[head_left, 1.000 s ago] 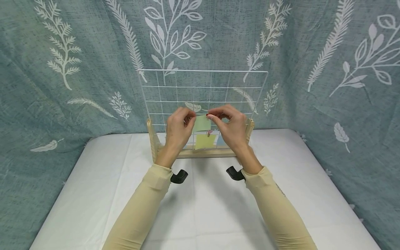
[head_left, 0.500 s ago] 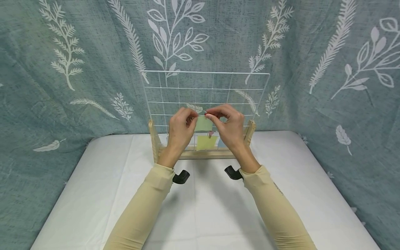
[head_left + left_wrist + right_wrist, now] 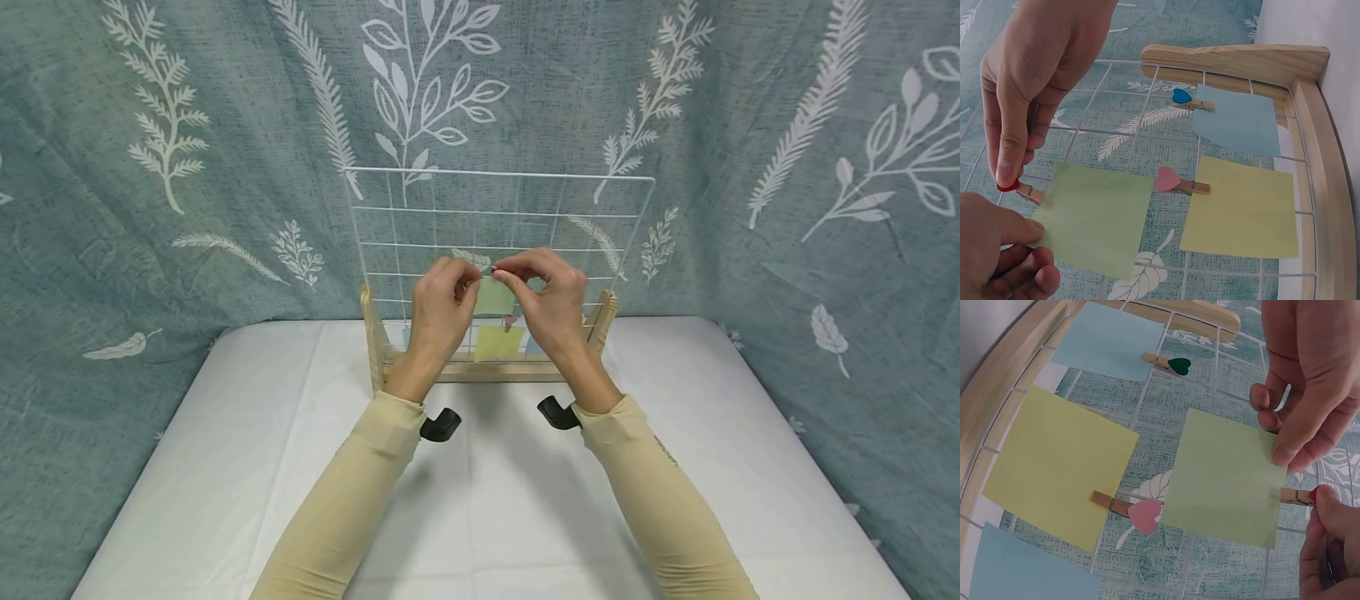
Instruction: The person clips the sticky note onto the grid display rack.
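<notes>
My left hand [image 3: 444, 304] pinches the upper left corner of a light green paper note [image 3: 1094, 219] between thumb and fingers. With thumb and index finger, my right hand [image 3: 551, 296] pinches a small wooden clothespin [image 3: 1297, 496] by its red heart end. The clothespin's tip overlaps the note's top edge, on the grid's middle area. Below it, a yellow note [image 3: 1241, 209] hangs under a clothespin with a pink heart [image 3: 1167, 179]. In the right wrist view, my left hand [image 3: 1316, 381] is at upper right and my right hand [image 3: 1332, 540] at lower right.
A white wire grid [image 3: 498, 173] stands in a wooden base [image 3: 510, 371] on a white-covered table [image 3: 480, 500]. Blue notes flank the yellow one, such as the blue note with a blue heart clip [image 3: 1182, 95] and the one with a green heart clip [image 3: 1179, 366]. A patterned curtain [image 3: 255, 125] hangs behind.
My left hand has shifted slightly right, closer to my right hand. Both hands keep their pinches on the note and clothespin; the head view has shifted a little.
</notes>
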Demonstrator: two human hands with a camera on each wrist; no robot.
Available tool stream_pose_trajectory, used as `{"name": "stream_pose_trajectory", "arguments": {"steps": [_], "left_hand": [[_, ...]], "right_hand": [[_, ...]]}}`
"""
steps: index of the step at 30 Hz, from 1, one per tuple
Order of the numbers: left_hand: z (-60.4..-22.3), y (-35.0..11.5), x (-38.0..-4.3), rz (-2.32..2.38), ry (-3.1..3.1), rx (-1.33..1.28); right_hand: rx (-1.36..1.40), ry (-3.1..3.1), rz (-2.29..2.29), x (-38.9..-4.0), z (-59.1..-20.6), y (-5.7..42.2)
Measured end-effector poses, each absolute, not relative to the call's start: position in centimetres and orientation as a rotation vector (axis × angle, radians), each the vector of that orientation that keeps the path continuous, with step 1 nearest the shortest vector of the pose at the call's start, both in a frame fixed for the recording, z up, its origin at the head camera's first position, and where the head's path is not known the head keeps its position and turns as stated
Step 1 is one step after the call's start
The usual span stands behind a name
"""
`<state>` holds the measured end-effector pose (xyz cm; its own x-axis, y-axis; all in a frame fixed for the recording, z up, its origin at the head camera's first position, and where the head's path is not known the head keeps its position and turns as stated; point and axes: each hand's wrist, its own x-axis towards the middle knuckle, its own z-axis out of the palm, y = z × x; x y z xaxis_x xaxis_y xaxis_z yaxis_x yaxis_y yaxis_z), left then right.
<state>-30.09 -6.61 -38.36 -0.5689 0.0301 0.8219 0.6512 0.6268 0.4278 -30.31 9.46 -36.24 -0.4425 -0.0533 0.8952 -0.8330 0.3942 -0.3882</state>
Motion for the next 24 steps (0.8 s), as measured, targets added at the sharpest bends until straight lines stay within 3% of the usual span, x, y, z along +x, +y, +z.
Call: {"name": "stream_pose_trajectory", "arguments": {"steps": [24], "left_hand": [[-38.23, -6.37, -29.59, -0.937, -2.033, -0.510]], "right_hand": [[0.681, -1.943, 1.099, -31.25, -37.25, 9.45]]}}
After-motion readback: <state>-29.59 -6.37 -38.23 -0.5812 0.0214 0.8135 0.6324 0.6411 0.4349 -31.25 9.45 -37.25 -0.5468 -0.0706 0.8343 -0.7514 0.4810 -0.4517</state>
